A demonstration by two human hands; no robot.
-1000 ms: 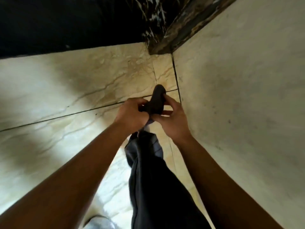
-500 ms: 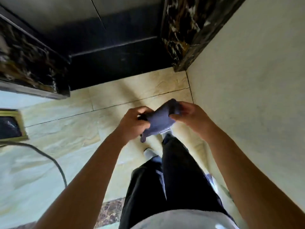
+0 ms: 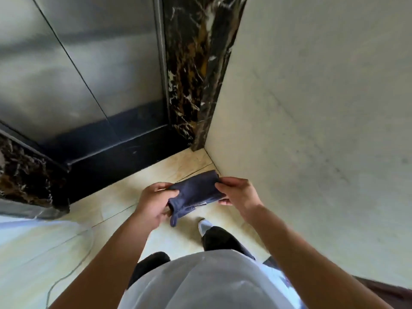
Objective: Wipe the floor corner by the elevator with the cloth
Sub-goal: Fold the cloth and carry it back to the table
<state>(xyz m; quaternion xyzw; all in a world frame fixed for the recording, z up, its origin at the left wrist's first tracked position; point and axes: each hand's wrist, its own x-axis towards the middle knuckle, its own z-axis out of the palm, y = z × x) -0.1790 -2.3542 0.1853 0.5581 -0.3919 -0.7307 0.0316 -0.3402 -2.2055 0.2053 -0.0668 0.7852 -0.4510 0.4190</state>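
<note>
Two hands are seen in front of the body, and one dark blue cloth (image 3: 195, 192) is held between them. The left end of the cloth is gripped by the left hand (image 3: 153, 202), with the thumb laid on top and the fingers curled under it. The right end is pinched by the right hand (image 3: 237, 192), with the thumb on top and the fingers below. Both hands are closed on the cloth. The cloth is stretched from one hand to the other, and it is folded over. A small loose end hangs down below the left hand.

The cloth is held up in the air, above the floor (image 3: 138, 186), and the floor is not touched by it. The floor is made of pale yellow tiles. The floor corner (image 3: 204, 152) is seen just past the cloth, a little up and to the right. There, the pale wall (image 3: 312, 130) is met by a dark marble frame (image 3: 196, 70). The grey elevator doors (image 3: 89, 63) are seen to the left of the frame, and they are shut.

Below the hands, a white shirt (image 3: 211, 279) and dark trousers are seen. One shoe (image 3: 205, 225) with a white tip is placed on the tiles under the cloth.
</note>
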